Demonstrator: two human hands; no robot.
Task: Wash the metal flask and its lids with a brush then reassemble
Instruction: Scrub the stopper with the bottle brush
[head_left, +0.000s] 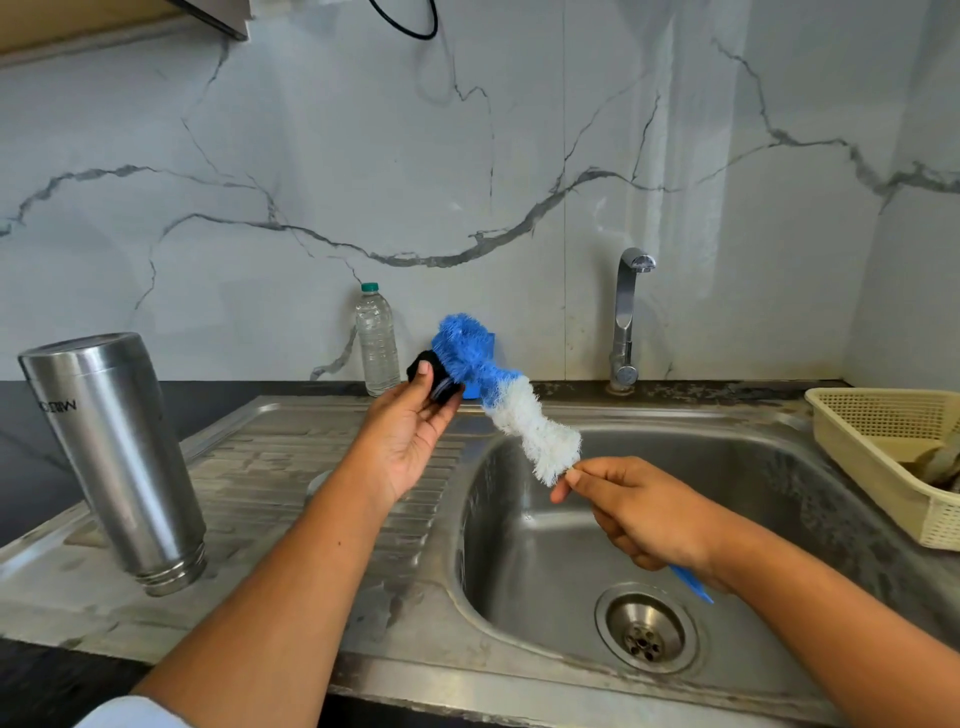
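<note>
i scrub a lid: left hand (410, 441) holds the black lid (434, 376), right hand (644, 514) grips the brush (498, 395) against it. flask (111, 457) stands upside down on the drainboard (291, 467) — next, i think, i turn the lid.

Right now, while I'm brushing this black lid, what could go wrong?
1. Your left hand holds the black lid only between thumb and fingertips; a firm push from the brush could knock it loose into the sink basin.
2. The metal flask stands mouth-down on the drainboard near your left arm; a sideways swing might topple it.
3. Your right hand pinches the brush just below the bristles, so flicked water may spray outward.
</note>
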